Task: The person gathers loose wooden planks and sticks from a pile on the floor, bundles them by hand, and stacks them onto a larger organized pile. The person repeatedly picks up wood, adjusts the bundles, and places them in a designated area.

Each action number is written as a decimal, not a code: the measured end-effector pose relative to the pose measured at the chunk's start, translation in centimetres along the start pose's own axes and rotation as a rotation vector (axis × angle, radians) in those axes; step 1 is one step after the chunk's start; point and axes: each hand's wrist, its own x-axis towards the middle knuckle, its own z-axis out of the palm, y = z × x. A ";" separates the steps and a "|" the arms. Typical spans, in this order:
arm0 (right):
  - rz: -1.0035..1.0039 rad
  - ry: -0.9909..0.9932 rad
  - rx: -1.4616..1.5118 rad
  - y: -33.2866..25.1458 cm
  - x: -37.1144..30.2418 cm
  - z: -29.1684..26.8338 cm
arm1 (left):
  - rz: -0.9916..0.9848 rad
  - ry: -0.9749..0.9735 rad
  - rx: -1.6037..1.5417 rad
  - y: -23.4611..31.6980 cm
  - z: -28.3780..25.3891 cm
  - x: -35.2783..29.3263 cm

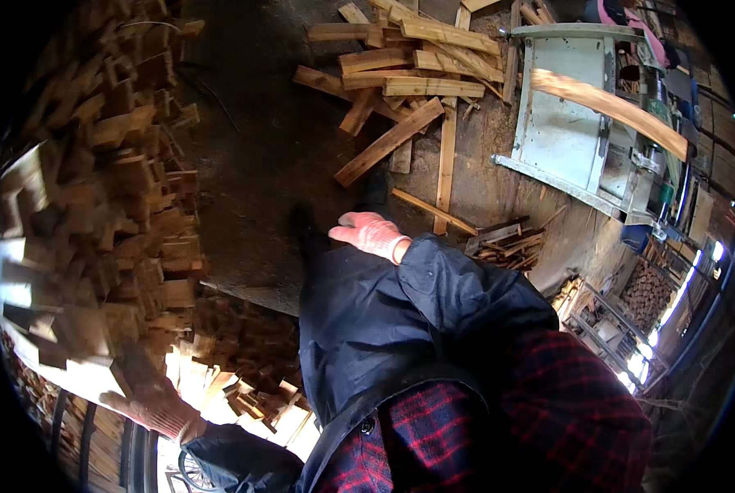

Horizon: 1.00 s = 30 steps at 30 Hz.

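Note:
My left hand [156, 409], in a pale reddish knit glove, is at the lower left against the end of a light wood block [96, 374] in the tall stack. Its thumb and fingers look spread, though motion smears them, and I see no grip on the block. In front of my dark apron [355, 300], my right hand [372, 233] hangs in a pink glove with its fingers loosely stretched. Nothing is in it. Beyond it, a loose heap of boards [417, 62] lies on the floor, with a reddish-brown board [390, 144] angled toward me.
Stacked wood pieces [129, 189] rise along the left side. At the right stands a pale metal machine table [560, 123], with a curved-looking board [610, 111] over it. Thin offcuts [507, 245] lie by its foot. A narrow strip [433, 210] rests on the floor.

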 end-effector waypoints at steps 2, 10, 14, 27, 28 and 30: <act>0.094 0.053 0.186 5.3 0.5 -1.1 | 0.046 0.136 0.016 -1.9 1.7 -1.6; 0.319 0.309 0.364 21.7 2.7 -8.8 | -0.375 -0.376 0.247 -15.7 8.5 -7.1; 0.528 0.399 0.708 26.2 4.8 -11.0 | -0.841 -0.595 -0.102 -20.6 12.6 -7.6; 0.301 0.250 -0.115 22.2 12.5 -14.7 | -0.928 -0.470 0.246 -28.3 14.9 -7.0; 0.286 0.221 -0.177 22.6 13.3 -15.8 | -0.927 -0.441 0.266 -29.1 15.2 -7.6; 0.212 0.330 -0.307 23.9 14.9 -18.0 | -0.941 -0.455 0.256 -30.9 16.1 -9.0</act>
